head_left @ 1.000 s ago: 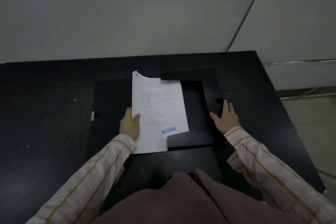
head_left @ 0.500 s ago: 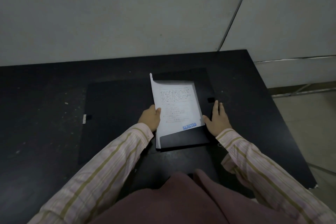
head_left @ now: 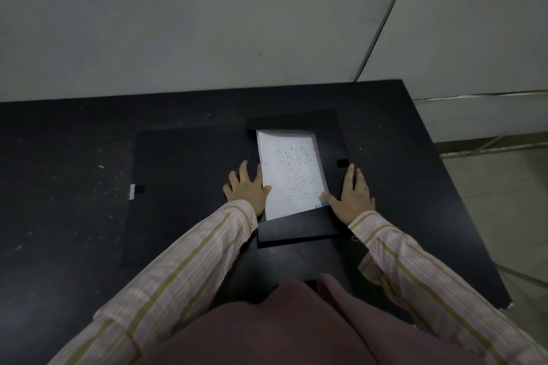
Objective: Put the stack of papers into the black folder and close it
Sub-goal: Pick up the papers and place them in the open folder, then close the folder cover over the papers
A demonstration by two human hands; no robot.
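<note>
While one black folder [head_left: 189, 187] lies spread open on the dark, speckled desk [head_left: 59, 216], one stack of papers [head_left: 292, 175] sits in its right half, tucked under flat black flaps at the far, right and near edges. Two hands rest flat, grasping nothing: the left hand [head_left: 247, 190] with fingers spread at the stack's left edge, the right hand [head_left: 353, 195] on the right flap, thumb touching the printed white top sheet. Both striped sleeves [head_left: 184, 264] look like soft cloth.

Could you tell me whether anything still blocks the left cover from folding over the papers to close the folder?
Only the left hand, resting on the open cover by the papers. Nothing else lies on the black folder.
</note>
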